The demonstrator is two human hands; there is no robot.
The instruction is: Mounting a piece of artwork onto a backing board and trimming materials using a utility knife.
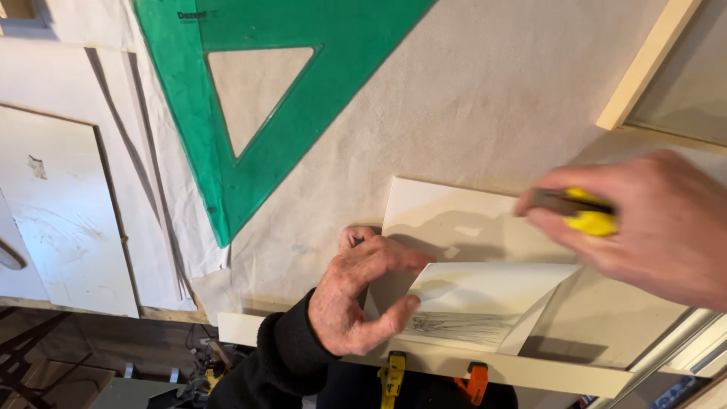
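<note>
Left hand: your left hand (pixel 356 299) is pressed on the near edge of a white sheet (pixel 485 299), fingers (pixel 401 261) spread apart and pinning it flat, thumb on the pencil drawing at its lower part.
Right hand: your right hand (pixel 651 223) comes in blurred from the right, fingers clamped on a yellow-and-grey utility knife (pixel 583 210).
Sheet: it lies on a pale backing board (pixel 454 212), leaning against a cream wooden ledge (pixel 530 367); its right corner is folded up.
Progress: my read is that the sheet is positioned and held, the knife is in hand but hovers above and to the right of it; I see no cut line in the paper, so any trimming looks yet to be done.
Surface: a canvas-covered worktop (pixel 469 98), with a big green set square (pixel 257 106) lying up left.
Room: yellow and orange clamps (pixel 394 375) grip the ledge; white panels (pixel 68 227) stand left, a wooden frame (pixel 647 60) upper right.
</note>
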